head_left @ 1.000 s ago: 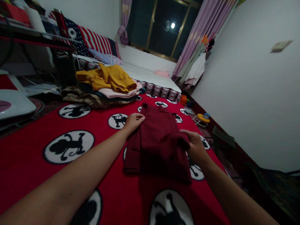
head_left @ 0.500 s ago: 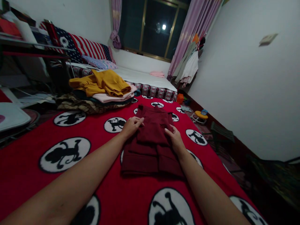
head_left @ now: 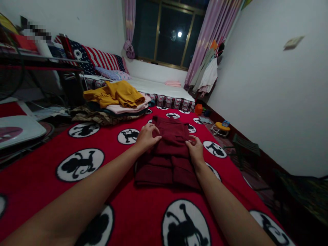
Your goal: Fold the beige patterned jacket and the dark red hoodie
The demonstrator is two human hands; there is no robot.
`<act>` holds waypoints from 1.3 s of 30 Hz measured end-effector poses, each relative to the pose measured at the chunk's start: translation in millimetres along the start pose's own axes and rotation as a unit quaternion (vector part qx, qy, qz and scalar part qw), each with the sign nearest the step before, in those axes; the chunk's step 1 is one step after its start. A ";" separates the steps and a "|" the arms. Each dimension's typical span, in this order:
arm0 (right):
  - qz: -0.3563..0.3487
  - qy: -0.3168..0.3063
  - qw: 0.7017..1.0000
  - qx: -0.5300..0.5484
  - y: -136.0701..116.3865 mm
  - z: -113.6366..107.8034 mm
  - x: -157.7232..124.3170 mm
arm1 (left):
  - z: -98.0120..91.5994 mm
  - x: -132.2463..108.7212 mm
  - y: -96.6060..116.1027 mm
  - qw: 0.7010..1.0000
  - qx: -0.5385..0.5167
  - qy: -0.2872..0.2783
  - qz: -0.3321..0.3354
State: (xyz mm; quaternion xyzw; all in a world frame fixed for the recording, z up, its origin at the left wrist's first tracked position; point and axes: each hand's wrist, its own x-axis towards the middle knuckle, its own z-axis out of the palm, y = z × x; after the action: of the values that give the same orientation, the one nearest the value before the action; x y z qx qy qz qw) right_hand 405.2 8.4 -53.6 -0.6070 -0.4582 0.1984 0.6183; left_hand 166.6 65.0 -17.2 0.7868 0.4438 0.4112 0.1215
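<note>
A maroon garment (head_left: 169, 143) lies partly folded on the red blanket (head_left: 133, 212), its layers bunched across the middle; its exact kind is unclear. At its left edge, my left hand (head_left: 147, 137) has bent fingers and a thumb closed on the cloth. Opposite it, my right hand (head_left: 195, 150) pinches the right edge between thumb and fingers. Part of the cloth under both hands is hidden.
Beyond my left hand, a mustard-yellow garment (head_left: 118, 94) tops a stack of folded clothes. A low bed (head_left: 153, 85) stands by the window. On the right are a small yellow stool (head_left: 222, 127) and a dark folding stool (head_left: 246, 147).
My right hand has shifted outward to the garment's right edge. My left fingers are more bent, with the thumb lower on the cloth. The garment's upper fold looks flatter. The view has shifted slightly.
</note>
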 end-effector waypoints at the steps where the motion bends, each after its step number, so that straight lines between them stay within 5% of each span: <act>1: -0.001 -0.003 1.000 -0.004 1.2 -0.2 0.8 | -3.1 -4.7 2.4 1.000 0.001 -0.002 0.021; 6: -0.023 -0.022 0.999 -0.024 3.9 0.9 2.1 | -23.8 -44.2 10.6 0.985 -0.046 -0.103 0.129; 10: -0.061 0.010 0.993 -0.099 4.4 -6.5 6.1 | -41.4 -70.2 -0.1 0.972 -0.038 -0.180 0.146; 16: -0.056 0.018 0.966 -0.251 8.8 -30.1 14.2 | -40.7 -69.1 -22.0 0.987 0.017 -0.127 0.099; 23: -0.021 -0.117 0.878 -0.464 -16.2 -45.9 12.0 | -37.7 -56.1 -34.6 0.986 0.130 -0.102 -0.019; 30: 0.013 -0.254 0.805 -0.536 -40.7 -65.1 15.1 | -43.1 -50.1 -17.6 0.967 0.205 -0.122 -0.089; 39: 0.012 -0.187 0.739 -0.647 -53.2 -37.7 -2.1 | -40.6 -45.0 -10.9 0.956 0.242 -0.145 -0.076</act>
State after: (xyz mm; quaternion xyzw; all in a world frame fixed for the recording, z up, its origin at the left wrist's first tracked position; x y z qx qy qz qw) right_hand 418.0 -24.5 1.2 -0.8168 -0.5757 -0.0287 -0.0240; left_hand 117.4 28.2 -21.8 0.8078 0.5662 0.1625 0.0214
